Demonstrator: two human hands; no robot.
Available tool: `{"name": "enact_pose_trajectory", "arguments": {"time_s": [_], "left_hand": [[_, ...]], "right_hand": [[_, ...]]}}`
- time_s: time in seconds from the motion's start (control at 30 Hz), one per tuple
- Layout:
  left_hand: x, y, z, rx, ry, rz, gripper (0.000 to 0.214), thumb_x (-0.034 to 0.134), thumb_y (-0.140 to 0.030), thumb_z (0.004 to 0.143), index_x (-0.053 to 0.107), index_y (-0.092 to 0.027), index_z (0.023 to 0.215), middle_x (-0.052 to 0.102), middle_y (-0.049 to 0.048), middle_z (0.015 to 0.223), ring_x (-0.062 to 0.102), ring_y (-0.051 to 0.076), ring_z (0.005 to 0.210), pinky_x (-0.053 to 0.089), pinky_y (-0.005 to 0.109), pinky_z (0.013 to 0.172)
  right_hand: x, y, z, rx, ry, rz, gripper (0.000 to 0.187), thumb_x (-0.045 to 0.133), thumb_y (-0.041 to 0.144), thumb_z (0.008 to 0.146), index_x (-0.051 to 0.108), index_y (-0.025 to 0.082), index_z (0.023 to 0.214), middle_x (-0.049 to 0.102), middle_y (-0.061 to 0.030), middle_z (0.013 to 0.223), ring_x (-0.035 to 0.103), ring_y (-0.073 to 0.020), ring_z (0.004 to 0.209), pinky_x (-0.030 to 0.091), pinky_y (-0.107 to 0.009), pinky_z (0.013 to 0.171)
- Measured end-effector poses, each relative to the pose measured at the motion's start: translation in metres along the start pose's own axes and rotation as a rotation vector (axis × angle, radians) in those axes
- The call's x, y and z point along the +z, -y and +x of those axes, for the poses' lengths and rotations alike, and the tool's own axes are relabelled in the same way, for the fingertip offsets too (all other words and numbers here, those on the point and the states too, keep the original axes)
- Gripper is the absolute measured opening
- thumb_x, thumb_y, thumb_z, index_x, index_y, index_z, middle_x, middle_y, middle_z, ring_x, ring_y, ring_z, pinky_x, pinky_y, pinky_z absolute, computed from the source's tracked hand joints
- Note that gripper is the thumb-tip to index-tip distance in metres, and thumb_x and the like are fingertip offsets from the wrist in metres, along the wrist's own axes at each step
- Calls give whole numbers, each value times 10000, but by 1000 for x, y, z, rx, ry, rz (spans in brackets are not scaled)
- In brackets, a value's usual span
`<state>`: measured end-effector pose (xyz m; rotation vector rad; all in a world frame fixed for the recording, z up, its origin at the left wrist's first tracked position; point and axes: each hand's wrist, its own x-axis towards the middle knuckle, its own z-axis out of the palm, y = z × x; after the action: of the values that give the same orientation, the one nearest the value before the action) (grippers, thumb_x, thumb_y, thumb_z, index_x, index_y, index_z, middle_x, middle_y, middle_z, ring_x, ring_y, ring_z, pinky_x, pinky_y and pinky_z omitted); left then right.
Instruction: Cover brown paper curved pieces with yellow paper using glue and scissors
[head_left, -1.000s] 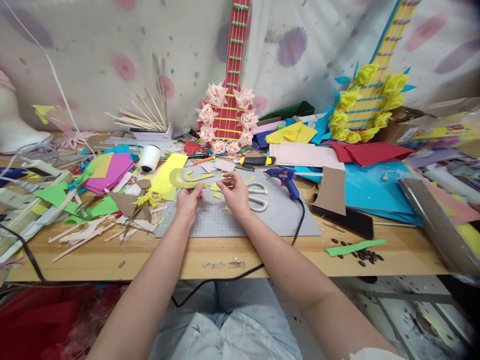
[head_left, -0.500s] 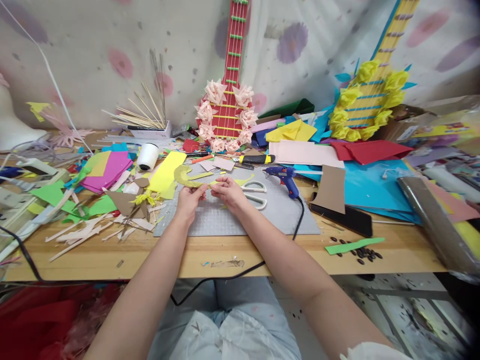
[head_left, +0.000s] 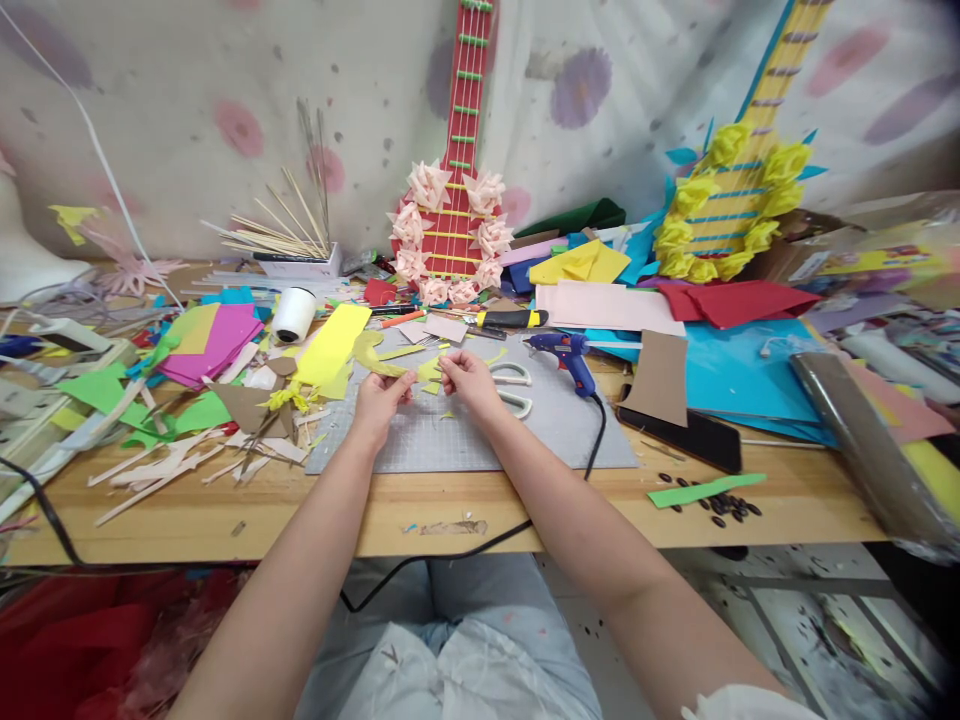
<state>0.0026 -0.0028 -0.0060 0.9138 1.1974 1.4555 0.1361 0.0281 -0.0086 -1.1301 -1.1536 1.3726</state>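
Both hands work over a grey cutting mat point(head_left: 547, 440) on a wooden table. My left hand point(head_left: 382, 398) pinches one end of a curved yellow-green paper strip point(head_left: 375, 358), which arcs up and to the left. My right hand point(head_left: 466, 378) is closed in a pinch on the strip's other end, close beside the left. Small yellow paper scraps point(head_left: 429, 372) lie on the mat between the hands. White-handled scissors point(head_left: 516, 388) rest just right of my right hand.
A blue glue gun point(head_left: 574, 358) with a black cord lies right of the scissors. Two paper-flower guitars point(head_left: 454, 225) lean on the back wall. Coloured paper sheets point(head_left: 217, 335), a white thread spool point(head_left: 293, 314), wooden sticks, and dark seeds point(head_left: 720, 505) crowd the table.
My right hand drew in toward the left hand and closed on the strip. The strip's curved end has turned and lifted slightly.
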Motion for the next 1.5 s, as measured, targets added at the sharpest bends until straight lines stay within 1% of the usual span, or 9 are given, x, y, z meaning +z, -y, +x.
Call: {"name": "enact_pose_trajectory", "arguments": {"time_s": [0.13,0.23,0.4,0.53,0.73,0.9,1.13,1.3,1.5], "left_hand": [[1,2,0,20,37,18,351,758,-337,497,566,-125,700,531,-35,518,452,71,438,389,214,439],[1,2,0,18,49,20,348,755,-336,500,564,-127,701,531,-36,517,448,70,438,392,212,438],[-1,2,1,15,52,7,350,756,-347,499,565,-126,692,526,-34,523,446,69,447,391,209,436],[-2,2,1,-11,56,-9,374,769,-349,484,572,-122,707,541,-27,568,454,65,463,403,211,446],[-1,3,1,-10,47,-9,414,783,-359,456,564,-124,717,544,-29,576,455,65,465,398,209,440],[0,2,1,-4,64,-15,403,775,-365,473,573,-120,721,541,-27,557,450,64,463,390,207,442],[1,2,1,-7,46,-21,382,770,-352,481,580,-119,717,553,-21,576,451,65,464,391,210,444],[1,2,0,-7,34,-26,361,775,-332,474,577,-123,693,545,-24,564,449,68,459,392,213,446],[-1,1,-1,-12,49,4,354,761,-333,512,590,-121,739,583,-2,626,507,85,524,430,212,474]], "right_hand": [[2,-9,2,-102,71,-189,317,446,432,812,381,199,607,351,87,412,321,-56,367,269,-202,409],[0,-11,1,-136,123,-276,375,427,463,813,364,194,560,348,72,429,313,-56,386,261,-209,416],[-2,-5,-4,-143,306,-35,299,590,440,703,416,199,727,461,74,573,425,-64,451,351,-211,455],[-1,-3,-6,-113,383,81,309,607,437,700,417,199,752,468,75,592,437,-59,478,373,-204,471],[3,-7,-5,-51,399,148,344,660,417,665,412,206,779,471,83,574,447,-58,472,364,-186,445],[2,-8,-4,19,397,189,341,571,504,723,416,207,782,470,76,585,472,-60,485,390,-187,454],[0,-4,-6,-89,397,104,412,695,422,615,410,206,821,514,87,597,474,-56,475,419,-193,451],[-2,-3,-5,-49,347,1,373,552,543,708,420,209,804,547,69,596,498,-64,465,432,-201,439],[-9,-1,-5,-30,380,-231,348,644,470,662,457,177,673,555,48,533,461,-53,402,380,-187,387]]}}
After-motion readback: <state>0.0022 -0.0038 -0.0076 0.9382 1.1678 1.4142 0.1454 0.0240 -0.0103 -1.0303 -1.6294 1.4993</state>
